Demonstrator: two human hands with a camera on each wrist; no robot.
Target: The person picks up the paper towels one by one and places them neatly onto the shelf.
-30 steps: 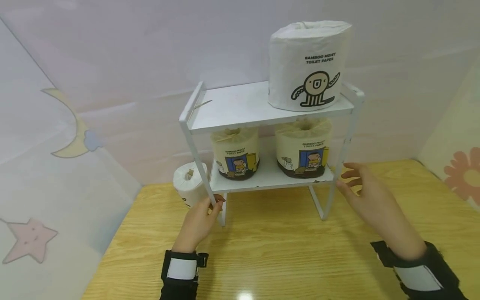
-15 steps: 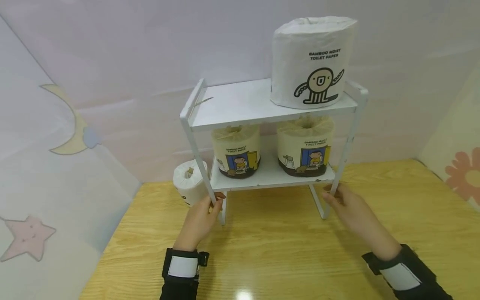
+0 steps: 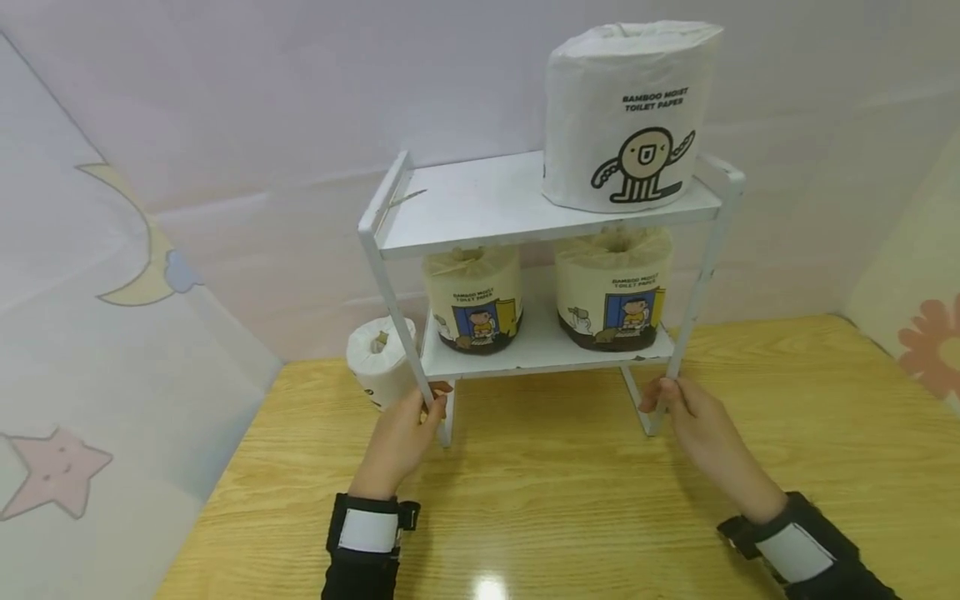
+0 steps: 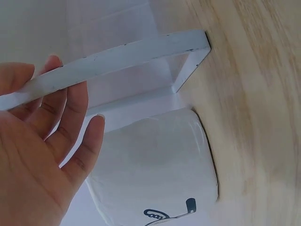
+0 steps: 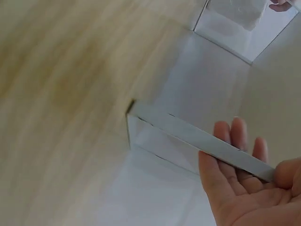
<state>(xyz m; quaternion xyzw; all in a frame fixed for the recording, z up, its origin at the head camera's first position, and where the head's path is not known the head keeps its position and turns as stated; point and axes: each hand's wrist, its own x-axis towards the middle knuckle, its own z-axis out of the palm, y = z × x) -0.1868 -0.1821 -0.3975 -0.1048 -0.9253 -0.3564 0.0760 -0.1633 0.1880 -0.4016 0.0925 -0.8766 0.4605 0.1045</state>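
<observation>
A white two-tier shelf rack stands on the wooden table. My left hand grips its front left leg low down; the left wrist view shows the thumb and fingers on either side of the white bar. On the other side my right hand holds the front right leg, with the leg bar between thumb and fingers in the right wrist view. A large white toilet paper roll sits on the top tier at the right. Two cream-wrapped rolls, left and right, stand on the lower tier.
Another white roll stands on the table just left of the rack, close behind my left hand. A pale wall rises behind the rack, and decorated side walls flank the table.
My right hand has moved left from beside the rack and taken hold of its front right leg. The left hand has kept its grip. The head view has shifted slightly.
</observation>
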